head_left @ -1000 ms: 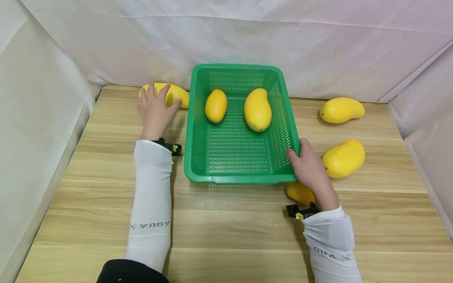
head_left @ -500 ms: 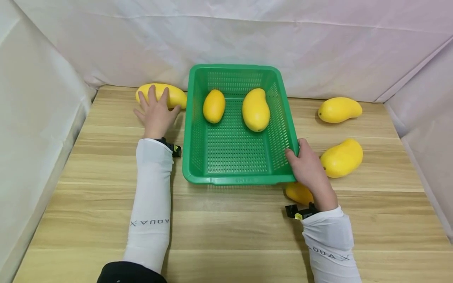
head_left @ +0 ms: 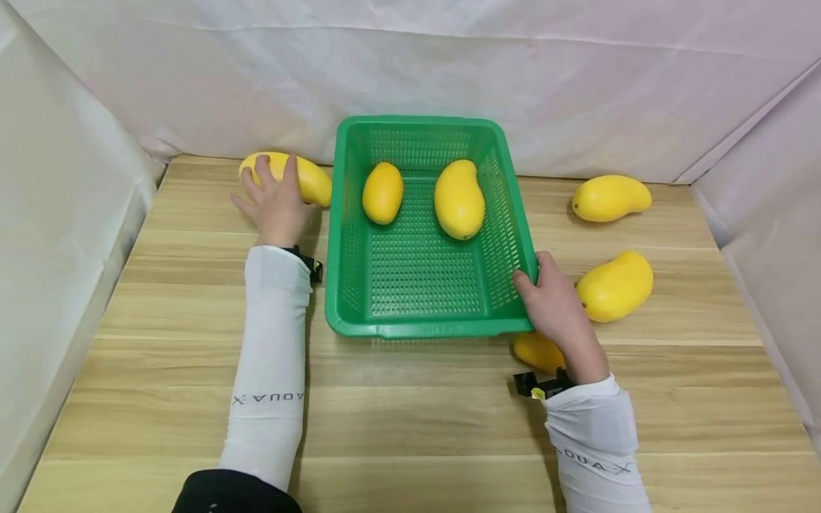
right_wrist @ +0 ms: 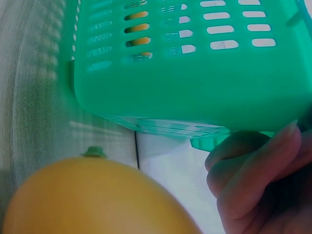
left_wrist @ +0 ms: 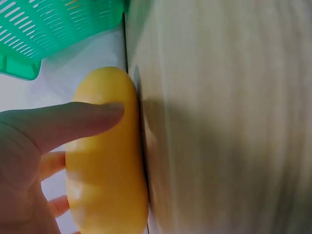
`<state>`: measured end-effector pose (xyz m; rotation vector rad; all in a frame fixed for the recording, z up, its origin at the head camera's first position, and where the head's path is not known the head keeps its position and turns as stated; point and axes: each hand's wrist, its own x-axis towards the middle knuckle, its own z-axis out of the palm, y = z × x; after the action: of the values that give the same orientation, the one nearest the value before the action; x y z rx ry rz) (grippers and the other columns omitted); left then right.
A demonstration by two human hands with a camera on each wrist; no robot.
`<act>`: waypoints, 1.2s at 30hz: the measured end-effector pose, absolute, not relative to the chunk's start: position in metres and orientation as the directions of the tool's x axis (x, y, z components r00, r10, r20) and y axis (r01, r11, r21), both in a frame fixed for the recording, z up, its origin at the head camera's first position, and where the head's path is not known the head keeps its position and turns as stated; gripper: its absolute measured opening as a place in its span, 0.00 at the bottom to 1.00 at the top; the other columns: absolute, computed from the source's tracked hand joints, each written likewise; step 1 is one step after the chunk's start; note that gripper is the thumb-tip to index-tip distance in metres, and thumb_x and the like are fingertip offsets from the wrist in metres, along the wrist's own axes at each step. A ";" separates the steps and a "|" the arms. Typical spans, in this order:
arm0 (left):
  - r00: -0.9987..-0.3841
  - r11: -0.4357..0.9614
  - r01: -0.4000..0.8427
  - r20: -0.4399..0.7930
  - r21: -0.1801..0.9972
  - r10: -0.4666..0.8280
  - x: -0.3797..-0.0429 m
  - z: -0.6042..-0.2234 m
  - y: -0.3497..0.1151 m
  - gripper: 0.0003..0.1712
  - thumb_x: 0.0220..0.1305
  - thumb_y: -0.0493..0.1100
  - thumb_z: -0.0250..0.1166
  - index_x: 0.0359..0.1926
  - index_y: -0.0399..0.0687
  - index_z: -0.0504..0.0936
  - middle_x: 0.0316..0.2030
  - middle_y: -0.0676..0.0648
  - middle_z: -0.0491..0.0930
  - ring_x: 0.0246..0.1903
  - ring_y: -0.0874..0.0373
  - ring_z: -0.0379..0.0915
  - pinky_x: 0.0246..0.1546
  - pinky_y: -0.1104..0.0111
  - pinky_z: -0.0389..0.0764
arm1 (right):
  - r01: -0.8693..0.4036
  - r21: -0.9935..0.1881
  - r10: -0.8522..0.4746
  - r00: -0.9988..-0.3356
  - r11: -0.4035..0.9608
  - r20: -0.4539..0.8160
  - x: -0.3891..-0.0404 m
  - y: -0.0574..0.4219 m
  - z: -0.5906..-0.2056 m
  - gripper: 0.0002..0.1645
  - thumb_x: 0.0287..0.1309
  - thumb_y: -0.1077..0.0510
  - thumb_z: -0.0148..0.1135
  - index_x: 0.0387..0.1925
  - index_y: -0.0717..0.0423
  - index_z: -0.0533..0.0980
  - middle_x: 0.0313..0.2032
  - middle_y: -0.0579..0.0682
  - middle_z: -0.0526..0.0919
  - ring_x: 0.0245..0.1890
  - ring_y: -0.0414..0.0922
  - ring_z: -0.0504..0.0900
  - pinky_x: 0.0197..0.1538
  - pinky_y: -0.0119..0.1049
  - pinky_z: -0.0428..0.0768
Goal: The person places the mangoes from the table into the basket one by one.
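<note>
In the head view, a green plastic basket (head_left: 423, 329) stands mid-table with two mangoes inside, a smaller mango (head_left: 383, 193) on the left and a larger mango (head_left: 459, 199) on the right. My right hand (head_left: 556, 303) grips its near right rim, thumb over the inside, fingers curled beneath. At the back left lies a yellow mango (head_left: 306, 181), and my left hand (head_left: 279, 210) holds it with fingers spread over the top. In the left wrist view the thumb lies across the near side of this mango (left_wrist: 107, 170), fingers behind; it rests on the tabletop.
On the right lie a mango (head_left: 611, 198) near the back cloth and another mango (head_left: 616, 286) beside my right hand. A further orange-yellow mango (head_left: 537, 351) is partly hidden under the right wrist. White cloth walls (head_left: 423, 71) border the wooden table (head_left: 398, 442).
My left hand has settled round the back-left mango, its thumb bending in from a spread position. The right hand keeps its grip on the basket. The whole head view shifts slightly.
</note>
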<state>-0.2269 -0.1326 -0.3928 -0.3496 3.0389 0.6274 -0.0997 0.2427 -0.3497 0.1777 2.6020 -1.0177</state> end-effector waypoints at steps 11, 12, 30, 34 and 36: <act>-0.980 0.881 -0.189 -0.141 0.433 -0.141 -0.216 -0.388 -0.137 0.49 0.53 0.46 0.68 0.71 0.57 0.49 0.71 0.41 0.25 0.64 0.37 0.06 0.53 0.32 0.20 | 0.233 -0.623 -0.014 -0.931 0.747 -0.366 -0.099 0.244 -0.349 0.25 0.67 0.45 0.38 0.55 0.60 0.58 0.39 0.59 0.74 0.30 0.49 0.78 0.29 0.36 0.77; -0.980 0.882 -0.186 -0.141 0.433 -0.137 -0.215 -0.387 -0.137 0.49 0.52 0.46 0.69 0.70 0.56 0.51 0.71 0.40 0.27 0.65 0.37 0.08 0.53 0.32 0.20 | 0.235 -0.622 -0.013 -0.930 0.747 -0.367 -0.099 0.244 -0.349 0.25 0.67 0.45 0.38 0.55 0.60 0.58 0.39 0.59 0.74 0.30 0.49 0.78 0.29 0.36 0.77; -0.971 0.906 -0.152 -0.230 0.395 -0.062 -0.201 -0.362 -0.137 0.41 0.52 0.63 0.58 0.64 0.48 0.63 0.58 0.37 0.63 0.54 0.36 0.54 0.52 0.39 0.54 | 0.227 -0.630 -0.022 -0.932 0.742 -0.361 -0.099 0.243 -0.346 0.25 0.68 0.46 0.38 0.55 0.60 0.57 0.39 0.59 0.74 0.31 0.49 0.78 0.29 0.36 0.76; -0.966 0.902 -0.176 -0.244 0.393 -0.082 -0.200 -0.363 -0.137 0.41 0.51 0.71 0.52 0.56 0.46 0.70 0.47 0.40 0.71 0.44 0.42 0.63 0.39 0.49 0.66 | 0.213 -0.627 -0.024 -0.937 0.749 -0.348 -0.097 0.244 -0.345 0.25 0.68 0.46 0.38 0.55 0.62 0.58 0.40 0.59 0.73 0.32 0.49 0.77 0.30 0.35 0.75; -0.969 0.896 -0.177 -0.231 0.406 -0.087 -0.200 -0.364 -0.137 0.42 0.51 0.74 0.51 0.54 0.46 0.71 0.43 0.41 0.73 0.40 0.45 0.66 0.34 0.55 0.67 | 0.209 -0.627 -0.024 -0.939 0.751 -0.342 -0.097 0.245 -0.345 0.26 0.68 0.46 0.38 0.55 0.62 0.58 0.41 0.59 0.73 0.33 0.49 0.76 0.31 0.35 0.74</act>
<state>-0.2002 -0.1374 -0.3640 -0.2008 2.8553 0.6405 -0.0965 0.2447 -0.3449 0.1428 2.6209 -0.9946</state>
